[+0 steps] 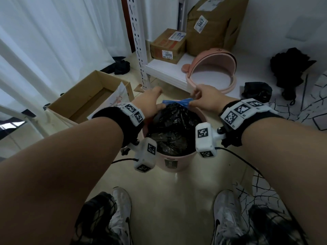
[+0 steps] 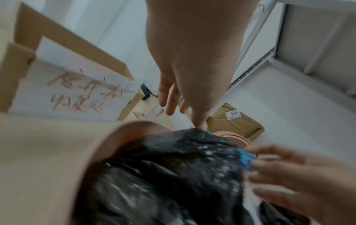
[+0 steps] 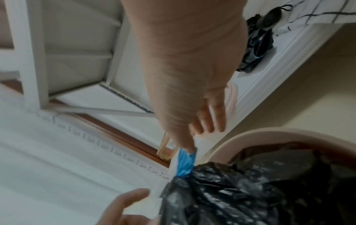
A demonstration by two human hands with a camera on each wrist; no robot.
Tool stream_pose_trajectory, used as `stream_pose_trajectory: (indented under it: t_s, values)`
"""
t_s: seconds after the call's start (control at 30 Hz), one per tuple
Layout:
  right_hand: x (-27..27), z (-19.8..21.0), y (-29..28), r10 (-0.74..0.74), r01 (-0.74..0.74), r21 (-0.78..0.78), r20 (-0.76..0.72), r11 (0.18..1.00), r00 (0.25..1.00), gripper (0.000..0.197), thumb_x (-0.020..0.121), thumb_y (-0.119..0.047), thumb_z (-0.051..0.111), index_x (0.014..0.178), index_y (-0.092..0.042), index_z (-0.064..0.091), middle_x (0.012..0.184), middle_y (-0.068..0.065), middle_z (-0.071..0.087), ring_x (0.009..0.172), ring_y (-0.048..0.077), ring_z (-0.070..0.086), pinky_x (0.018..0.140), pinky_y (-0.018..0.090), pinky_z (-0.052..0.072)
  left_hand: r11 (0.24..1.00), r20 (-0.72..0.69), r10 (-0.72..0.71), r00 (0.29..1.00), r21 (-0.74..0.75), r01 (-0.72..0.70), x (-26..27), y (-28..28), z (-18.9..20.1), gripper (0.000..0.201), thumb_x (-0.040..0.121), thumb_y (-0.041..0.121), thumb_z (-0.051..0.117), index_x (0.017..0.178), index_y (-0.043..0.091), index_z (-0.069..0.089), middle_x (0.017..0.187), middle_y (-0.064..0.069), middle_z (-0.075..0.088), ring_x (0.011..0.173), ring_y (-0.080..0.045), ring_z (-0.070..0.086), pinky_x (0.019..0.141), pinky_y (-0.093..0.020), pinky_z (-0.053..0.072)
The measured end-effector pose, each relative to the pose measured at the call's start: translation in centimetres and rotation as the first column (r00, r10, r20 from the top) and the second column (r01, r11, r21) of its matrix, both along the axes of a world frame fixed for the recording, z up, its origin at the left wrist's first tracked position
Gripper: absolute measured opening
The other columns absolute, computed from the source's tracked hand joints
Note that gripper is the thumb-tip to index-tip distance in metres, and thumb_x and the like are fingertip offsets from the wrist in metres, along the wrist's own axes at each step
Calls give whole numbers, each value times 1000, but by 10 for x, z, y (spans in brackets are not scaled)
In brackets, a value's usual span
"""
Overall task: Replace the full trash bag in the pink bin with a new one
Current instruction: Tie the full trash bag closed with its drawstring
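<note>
**Inspector A:** We find the pink bin (image 1: 169, 161) on the floor between the person's shoes (image 1: 122, 209), its rim uncovered. The full black trash bag (image 1: 173, 128) sits inside it, its mouth gathered toward the far rim.

**Inspector B:** We agree. The blue drawstring (image 1: 184, 102) runs out of the gathered mouth to both sides. We record the right hand (image 1: 207, 99) pinching the right end of it between thumb and forefinger, the other fingers spread loose (the right wrist view shows this plainly, the blue strip (image 3: 185, 162) taut under the thumb tip).

**Inspector A:** And the left hand (image 1: 150, 105)?

**Inspector B:** Its thumb tip is down on the bag's gathered edge, where a bit of blue shows beside it; the left wrist view has the fingers (image 2: 167, 97) hanging straight and apart behind. Whether the thumb pinches the string against a finger or merely presses on the plastic, we cannot tell.

**Inspector A:** Surroundings, then. The bin's pink lid (image 1: 212, 71) lies on the low white shelf (image 1: 164, 69) beyond the bin, apart from it. Taped cardboard boxes (image 1: 168, 45) stand farther back on that shelf.

**Inspector B:** An open cardboard box (image 1: 92, 96) stands on the floor to the left of the bin, with a handwritten paper sheet (image 2: 73, 85) fixed to its near side. Black items (image 1: 256, 91) lie on the shelf to the right of the lid.
</note>
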State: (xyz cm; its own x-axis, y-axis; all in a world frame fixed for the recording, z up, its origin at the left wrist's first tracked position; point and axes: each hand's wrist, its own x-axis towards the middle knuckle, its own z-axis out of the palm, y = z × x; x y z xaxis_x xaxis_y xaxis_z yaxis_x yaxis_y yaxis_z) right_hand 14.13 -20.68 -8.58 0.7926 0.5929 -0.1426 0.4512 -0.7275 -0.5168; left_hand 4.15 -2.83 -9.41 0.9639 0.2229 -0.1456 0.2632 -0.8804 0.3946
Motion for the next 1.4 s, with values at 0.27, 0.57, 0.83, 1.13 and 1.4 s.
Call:
stream_pose_trajectory:
  t_s: [0.27,0.57,0.83,1.13,1.4]
  values:
    - [-32,-18,22,301,-323,-143,-159,935,940,77,77,-65,58,143,-48,23,161,0,-7,147,34,4,120,48,11,909,-332,323,887,-151,-387,-27,15,-29,31,93,27,55,105,-2,50,107,-24,63,89,-37,67,85,-49,56]
    - [-41,-36,23,385,-371,-318,-21,872,923,32,84,-16,62,115,-12,54,118,15,59,111,32,56,90,33,42,860,-383,340,859,-244,-449,-28,18,-38,27,94,12,53,69,9,43,68,-9,55,45,-18,59,40,-26,51]
    - [-36,-11,30,219,-219,-21,190,975,957,14,79,2,55,82,-11,59,89,9,63,92,31,60,73,31,44,800,-395,323,860,-372,-471,-36,22,-36,22,89,7,59,76,14,42,86,-17,60,45,-16,64,72,-46,59]
    - [-34,10,13,-75,25,207,238,978,968,43,81,10,44,119,-8,56,118,20,61,111,36,55,89,37,44,766,-360,339,869,-430,-478,-45,19,-28,20,86,4,62,84,13,45,98,-21,63,87,-38,68,83,-55,56]
    - [-33,24,27,-58,-37,337,270,941,961,49,81,9,45,124,-10,59,130,11,60,124,25,52,105,28,35,678,-310,363,879,-559,-477,-36,14,-30,16,95,12,54,86,17,41,78,-12,61,62,-27,61,81,-47,55]
